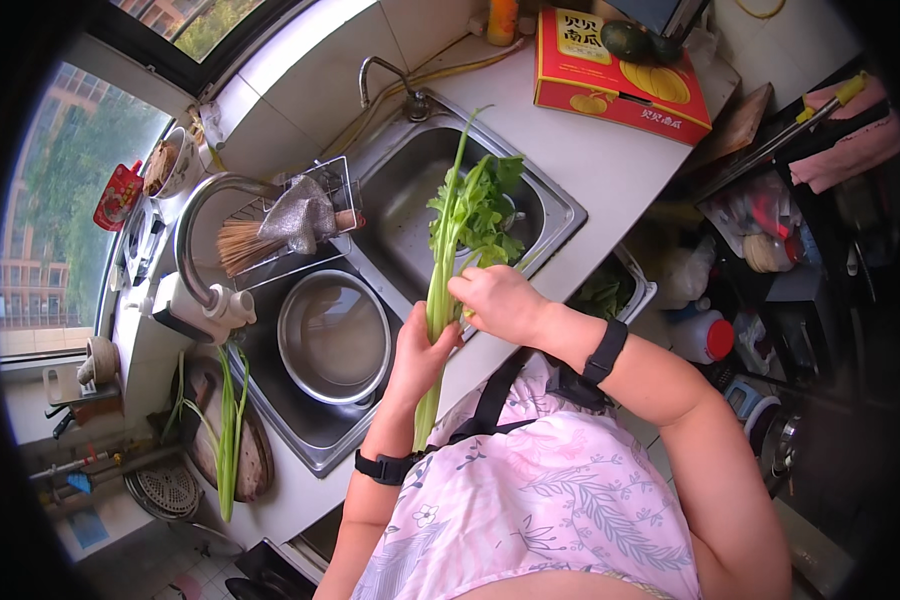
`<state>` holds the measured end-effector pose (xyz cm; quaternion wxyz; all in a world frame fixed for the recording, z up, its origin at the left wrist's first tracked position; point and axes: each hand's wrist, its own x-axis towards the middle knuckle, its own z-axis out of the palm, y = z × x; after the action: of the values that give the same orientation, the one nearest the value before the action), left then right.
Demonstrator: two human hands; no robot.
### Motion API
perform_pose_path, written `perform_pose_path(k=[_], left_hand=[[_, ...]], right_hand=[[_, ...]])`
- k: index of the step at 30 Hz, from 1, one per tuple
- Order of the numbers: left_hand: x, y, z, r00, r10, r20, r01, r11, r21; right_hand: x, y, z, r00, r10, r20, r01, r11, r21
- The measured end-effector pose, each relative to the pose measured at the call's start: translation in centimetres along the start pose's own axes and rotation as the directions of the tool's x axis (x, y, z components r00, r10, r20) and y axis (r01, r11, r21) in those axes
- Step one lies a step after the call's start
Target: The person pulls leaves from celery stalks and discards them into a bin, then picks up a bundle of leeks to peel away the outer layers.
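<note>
A bunch of celery stands upright over the counter's front edge, its leaves spreading above the right-hand sink basin. My left hand grips the stalks low down, and their ends hang toward my apron. Against the same bunch, just above the left thumb, my right hand has its fingers curled and pinched on a stem; a small yellowish bit shows at the fingertips. Exactly what those fingers pinch is partly hidden. In the left-hand basin sits a metal pot of cloudy water.
A wire rack holds a bamboo brush and a silvery cloth. Long green stalks lie across a wooden board. A curved faucet rises at left; a red carton with writing stands at back right.
</note>
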<state>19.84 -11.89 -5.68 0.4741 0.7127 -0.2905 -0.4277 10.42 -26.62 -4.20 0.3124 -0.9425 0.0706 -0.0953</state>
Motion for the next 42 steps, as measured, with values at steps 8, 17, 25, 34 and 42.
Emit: perform_pose_path(k=[8,17,25,34,42], left_hand=[[-1.3,-0.4,0.1,0.999,-0.032,-0.024,0.032,0.999,-0.005],[-2.8,-1.1,-2.9,0.991,-0.108,-0.076,0.079,0.945,-0.317],[-1.4,1.6,-4.1,0.996,-0.081,0.048,0.092,0.943,-0.321],[-1.0,1.7,-3.8,0.977,-0.013,0.212,0.099,0.912,-0.397],[-0.4,3.9,-3.5,0.909,0.029,0.416,0.134,0.925,-0.357]], right_hand=[[-1.7,6.2,-3.5,0.894,0.294,-0.338,-0.254,0.954,0.159],[-13.9,11.6,-4.2,0.763,0.58,-0.286,-0.5,0.81,0.308],[-16.1,13.8,3.4,0.585,0.794,0.166,-0.759,0.464,0.458],[-11.1,4.0,-5.7,0.911,0.411,0.037,-0.373,0.783,0.497],[-6.0,-0.2,-6.0,0.989,0.149,0.005,-0.108,0.69,0.715]])
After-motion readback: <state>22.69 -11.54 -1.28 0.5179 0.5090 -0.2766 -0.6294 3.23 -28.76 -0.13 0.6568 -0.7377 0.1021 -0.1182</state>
